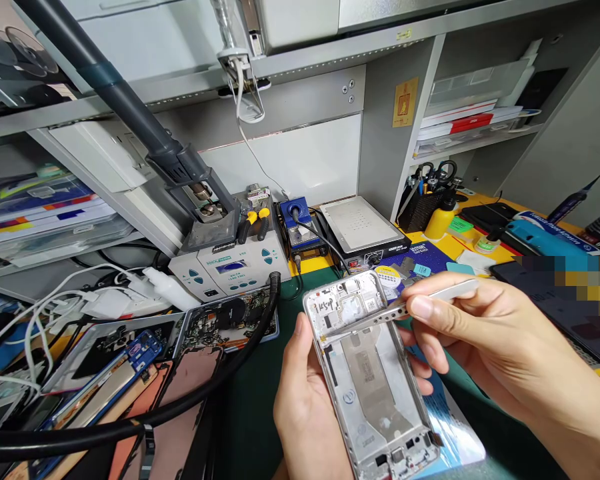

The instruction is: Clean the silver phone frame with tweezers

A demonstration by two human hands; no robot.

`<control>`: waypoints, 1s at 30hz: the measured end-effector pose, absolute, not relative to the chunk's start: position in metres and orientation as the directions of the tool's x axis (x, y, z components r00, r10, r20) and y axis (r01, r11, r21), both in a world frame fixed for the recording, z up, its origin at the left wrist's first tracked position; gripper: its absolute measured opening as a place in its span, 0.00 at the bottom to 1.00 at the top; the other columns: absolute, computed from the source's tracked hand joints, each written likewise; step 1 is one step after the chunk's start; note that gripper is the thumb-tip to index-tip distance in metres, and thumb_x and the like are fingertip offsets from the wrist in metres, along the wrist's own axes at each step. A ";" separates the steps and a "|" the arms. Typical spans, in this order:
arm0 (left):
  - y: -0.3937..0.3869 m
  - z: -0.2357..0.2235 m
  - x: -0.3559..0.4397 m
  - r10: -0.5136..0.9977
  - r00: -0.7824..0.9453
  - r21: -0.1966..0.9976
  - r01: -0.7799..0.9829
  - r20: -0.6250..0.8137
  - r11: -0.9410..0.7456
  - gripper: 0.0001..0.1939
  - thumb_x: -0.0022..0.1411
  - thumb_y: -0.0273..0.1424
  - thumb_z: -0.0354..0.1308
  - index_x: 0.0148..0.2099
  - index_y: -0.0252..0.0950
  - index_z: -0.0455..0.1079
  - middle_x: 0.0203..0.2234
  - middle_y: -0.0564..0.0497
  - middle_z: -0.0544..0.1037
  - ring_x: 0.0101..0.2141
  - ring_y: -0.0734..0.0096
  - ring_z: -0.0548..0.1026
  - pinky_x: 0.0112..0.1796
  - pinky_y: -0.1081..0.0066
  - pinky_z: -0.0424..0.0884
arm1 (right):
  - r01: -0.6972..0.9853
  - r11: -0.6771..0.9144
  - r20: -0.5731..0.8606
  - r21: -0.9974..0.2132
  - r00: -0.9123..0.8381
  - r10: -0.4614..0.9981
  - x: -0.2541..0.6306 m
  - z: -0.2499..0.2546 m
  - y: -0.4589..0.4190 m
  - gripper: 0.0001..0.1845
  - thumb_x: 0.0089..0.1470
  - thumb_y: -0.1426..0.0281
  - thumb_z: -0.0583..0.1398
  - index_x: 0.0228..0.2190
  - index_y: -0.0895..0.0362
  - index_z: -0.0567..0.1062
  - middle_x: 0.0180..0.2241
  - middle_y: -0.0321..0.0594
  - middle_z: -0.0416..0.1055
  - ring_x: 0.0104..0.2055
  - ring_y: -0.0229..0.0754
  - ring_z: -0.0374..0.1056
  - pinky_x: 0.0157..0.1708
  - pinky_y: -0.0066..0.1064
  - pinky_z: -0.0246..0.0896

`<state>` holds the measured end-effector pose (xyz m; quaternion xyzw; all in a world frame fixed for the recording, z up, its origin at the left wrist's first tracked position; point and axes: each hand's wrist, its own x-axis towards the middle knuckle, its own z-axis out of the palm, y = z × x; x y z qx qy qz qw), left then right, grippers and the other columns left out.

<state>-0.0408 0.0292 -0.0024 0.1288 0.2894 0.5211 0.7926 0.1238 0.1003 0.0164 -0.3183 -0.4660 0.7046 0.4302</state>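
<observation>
My left hand (305, 407) is wrapped around a silver phone frame (375, 373), thumb along its left edge and fingers showing past the right edge. The frame is tilted, its inner side facing me, with handwriting near the top and a grey strip down the middle. Pinched between thumb and fingers of my right hand (470, 327) is a pair of metal tweezers (395, 310). Their tips reach across the upper part of the frame to its left side. Whether the tips grip anything is too small to tell. Below the frame lies a shiny blue sheet (455, 433).
Phone parts (105, 393) and a tray of circuit boards (225, 320) lie on the left. A black hose (220, 387) curves over them. Behind stand a grey rework station (230, 267) and a flat heating plate (363, 227). A yellow bottle (440, 217) stands at the back right.
</observation>
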 end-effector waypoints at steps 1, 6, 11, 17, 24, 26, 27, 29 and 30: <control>0.029 -0.003 -0.042 0.898 0.295 0.499 -0.753 -0.327 0.429 0.46 0.55 0.66 0.58 0.53 0.26 0.80 0.45 0.31 0.82 0.41 0.48 0.80 0.49 0.54 0.73 | -0.312 -0.194 -0.044 -0.930 -0.429 0.902 0.124 0.017 0.100 0.12 0.51 0.59 0.74 0.27 0.54 0.84 0.13 0.35 0.70 0.15 0.42 0.68 0.15 0.32 0.72; 0.027 -0.004 -0.046 0.883 0.317 0.473 -0.754 -0.346 0.456 0.46 0.56 0.66 0.57 0.54 0.26 0.79 0.46 0.31 0.82 0.42 0.47 0.81 0.48 0.53 0.74 | -0.323 -0.200 -0.037 -0.925 -0.447 0.894 0.123 0.020 0.099 0.13 0.52 0.60 0.73 0.25 0.56 0.83 0.14 0.35 0.70 0.16 0.40 0.69 0.16 0.30 0.72; 0.030 -0.006 -0.041 0.909 0.290 0.487 -0.773 -0.298 0.406 0.45 0.59 0.65 0.54 0.53 0.26 0.80 0.44 0.32 0.83 0.40 0.49 0.81 0.48 0.55 0.74 | -0.327 -0.201 -0.037 -0.924 -0.446 0.894 0.124 0.019 0.099 0.12 0.52 0.59 0.73 0.28 0.55 0.84 0.14 0.35 0.71 0.16 0.40 0.69 0.16 0.29 0.71; 0.036 -0.003 -0.031 0.904 0.251 0.473 -0.786 -0.345 0.398 0.44 0.53 0.64 0.56 0.50 0.27 0.81 0.37 0.31 0.82 0.34 0.49 0.81 0.39 0.57 0.76 | -0.351 -0.188 -0.022 -0.917 -0.427 0.904 0.126 0.013 0.092 0.08 0.54 0.61 0.73 0.31 0.52 0.84 0.17 0.33 0.73 0.17 0.37 0.69 0.18 0.27 0.71; 0.038 0.006 -0.033 0.885 0.259 0.506 -0.743 -0.386 0.438 0.47 0.62 0.64 0.39 0.46 0.28 0.82 0.33 0.33 0.82 0.32 0.53 0.80 0.40 0.59 0.75 | -0.370 -0.113 0.012 -0.922 -0.320 0.947 0.128 0.009 0.086 0.07 0.52 0.63 0.74 0.34 0.48 0.85 0.20 0.34 0.75 0.16 0.40 0.69 0.16 0.31 0.73; 0.039 0.009 -0.033 0.867 0.266 0.521 -0.712 -0.421 0.471 0.49 0.64 0.64 0.34 0.45 0.28 0.82 0.33 0.33 0.82 0.32 0.54 0.81 0.40 0.59 0.75 | -0.365 -0.105 0.013 -0.925 -0.309 0.951 0.128 0.008 0.086 0.08 0.50 0.63 0.75 0.33 0.49 0.85 0.20 0.35 0.76 0.16 0.42 0.71 0.15 0.32 0.73; 0.040 0.010 -0.033 0.862 0.281 0.518 -0.706 -0.421 0.483 0.50 0.63 0.65 0.33 0.44 0.28 0.82 0.33 0.33 0.82 0.31 0.54 0.81 0.39 0.60 0.75 | -0.372 -0.096 0.023 -0.923 -0.305 0.952 0.129 0.007 0.086 0.08 0.50 0.63 0.75 0.33 0.49 0.85 0.20 0.35 0.76 0.15 0.43 0.71 0.15 0.33 0.74; 0.041 0.011 -0.034 0.861 0.322 0.490 -0.719 -0.395 0.493 0.52 0.64 0.65 0.31 0.45 0.26 0.82 0.34 0.33 0.83 0.31 0.55 0.82 0.38 0.61 0.76 | -0.398 -0.082 0.047 -0.914 -0.303 0.952 0.129 0.006 0.086 0.07 0.51 0.65 0.74 0.34 0.48 0.85 0.19 0.35 0.76 0.15 0.44 0.72 0.14 0.33 0.73; 0.042 0.011 -0.035 0.858 0.357 0.460 -0.732 -0.369 0.503 0.52 0.64 0.64 0.31 0.46 0.25 0.82 0.34 0.34 0.83 0.31 0.55 0.83 0.37 0.62 0.76 | -0.406 -0.084 0.048 -0.910 -0.304 0.951 0.129 0.006 0.085 0.06 0.52 0.65 0.74 0.35 0.48 0.85 0.19 0.34 0.76 0.15 0.46 0.72 0.13 0.33 0.73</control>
